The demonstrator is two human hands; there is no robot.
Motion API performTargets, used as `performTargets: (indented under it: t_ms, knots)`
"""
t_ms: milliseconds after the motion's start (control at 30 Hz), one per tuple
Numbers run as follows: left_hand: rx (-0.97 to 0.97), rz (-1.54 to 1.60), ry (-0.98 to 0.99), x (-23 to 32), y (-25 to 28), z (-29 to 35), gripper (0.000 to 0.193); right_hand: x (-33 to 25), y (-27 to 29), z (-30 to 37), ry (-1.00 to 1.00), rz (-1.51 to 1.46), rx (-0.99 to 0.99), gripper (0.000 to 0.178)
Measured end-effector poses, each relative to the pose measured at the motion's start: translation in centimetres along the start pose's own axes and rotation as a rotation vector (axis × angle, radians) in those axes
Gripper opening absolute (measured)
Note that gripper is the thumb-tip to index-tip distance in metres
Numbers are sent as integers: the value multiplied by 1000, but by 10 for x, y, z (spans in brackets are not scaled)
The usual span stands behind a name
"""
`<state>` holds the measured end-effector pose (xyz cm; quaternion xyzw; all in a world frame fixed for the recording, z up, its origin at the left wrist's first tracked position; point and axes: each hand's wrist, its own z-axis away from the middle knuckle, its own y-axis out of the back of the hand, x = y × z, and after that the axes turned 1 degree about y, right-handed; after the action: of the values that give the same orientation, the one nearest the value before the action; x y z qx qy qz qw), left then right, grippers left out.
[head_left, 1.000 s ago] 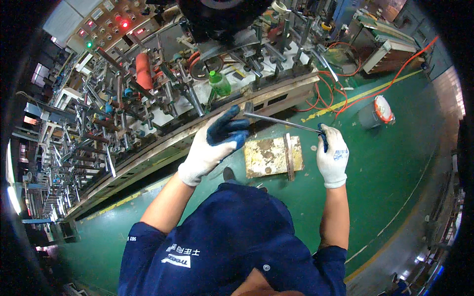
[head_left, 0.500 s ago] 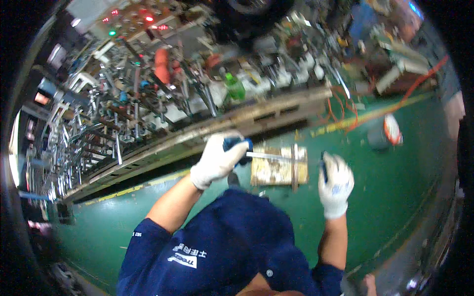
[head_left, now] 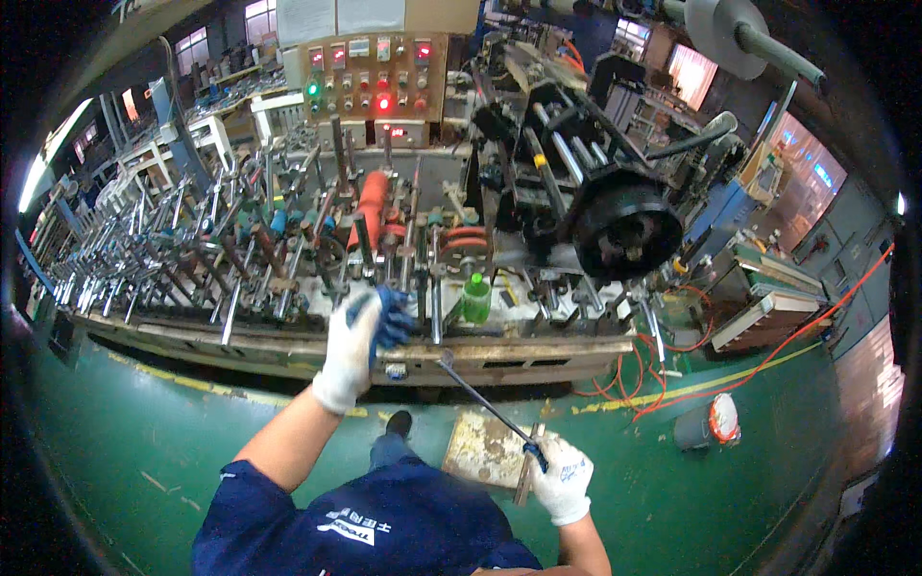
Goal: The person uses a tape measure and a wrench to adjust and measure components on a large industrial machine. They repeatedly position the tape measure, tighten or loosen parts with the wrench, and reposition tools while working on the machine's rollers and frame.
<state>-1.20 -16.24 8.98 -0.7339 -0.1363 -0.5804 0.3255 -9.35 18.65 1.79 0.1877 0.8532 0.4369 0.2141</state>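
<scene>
My right hand (head_left: pixel 563 477), in a white glove with a blue-coated palm, is closed around one end of a long thin metal bar with a small rounded head (head_left: pixel 488 405). The bar slants up and left, its head in front of the machine bed's front edge. My left hand (head_left: pixel 363 336), gloved the same way, is raised over that edge with its blue-coated fingers apart and slightly smeared by motion. Nothing shows in it. Closest to it are upright metal posts and the steel shafts of the long machine (head_left: pixel 437 298).
A green bottle (head_left: pixel 475 300) stands on the machine bed beside an orange-red roller (head_left: pixel 369 213). A control panel (head_left: pixel 370 82) with lit displays is behind. On the green floor are a worn wooden platform (head_left: pixel 475 446), a bucket (head_left: pixel 693 428) and an orange hose (head_left: pixel 802 331).
My left hand has let go of the bar and moved left and up to the machine. My right hand holds the bar, now tilted upward. The view has swung up to show more machine.
</scene>
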Motion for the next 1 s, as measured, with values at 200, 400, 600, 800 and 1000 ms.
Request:
performTargets:
  t_ms: [200, 400, 600, 800, 1000]
  knots:
    - [-392, -152, 60, 40, -3, -26, 77, -41, -36, -104, 12, -184, 45, 29]
    - [-565, -662, -522, 176, 26, -129, 39, -88, -86, -226, 9, -454, 63, 55]
    - [-373, -431, -931, 265, 26, -268, 33, -71, -93, -278, 21, -376, -19, 60]
    - [-424, -526, -1052, 287, -23, -442, 32, -43, -130, -215, -274, -253, -169, 54]
    - [-23, -839, -1161, 233, -64, -581, 33, -27, -160, -128, -595, -6, 9, 48]
